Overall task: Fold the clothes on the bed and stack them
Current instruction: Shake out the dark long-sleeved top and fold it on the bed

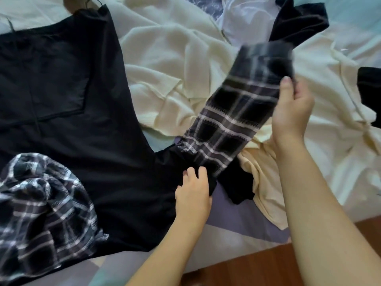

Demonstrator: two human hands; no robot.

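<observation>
The black garment (68, 104) lies spread flat on the bed (243, 219), covering the area from 9 o'clock to the centre of the view. It has plaid sleeves. One plaid sleeve (228, 122) extends from the garment's shoulder toward 2 o'clock and is lifted off the bed; its far end is motion-blurred. The other plaid sleeve (41, 205) lies bunched on the garment at 8 o'clock.

The right hand (292, 108), at 3 o'clock, holds the cuff end of the lifted sleeve, the thumb pressed against the cloth; the remaining fingers are hidden behind the fabric. The left hand (193, 193), just below centre at 6 o'clock, grips the black fabric at the base of the same sleeve, with fingers curled over the edge.

A cream knit garment (175, 58) lies crumpled at 12 o'clock, beneath and beside the lifted sleeve. A white garment (247, 21) and a second black piece (299, 19) lie at 1 o'clock. A pale yellow cloth (266, 178) lies at 4 o'clock, under the right forearm. Wooden floor (257, 267) shows at 5 o'clock.
</observation>
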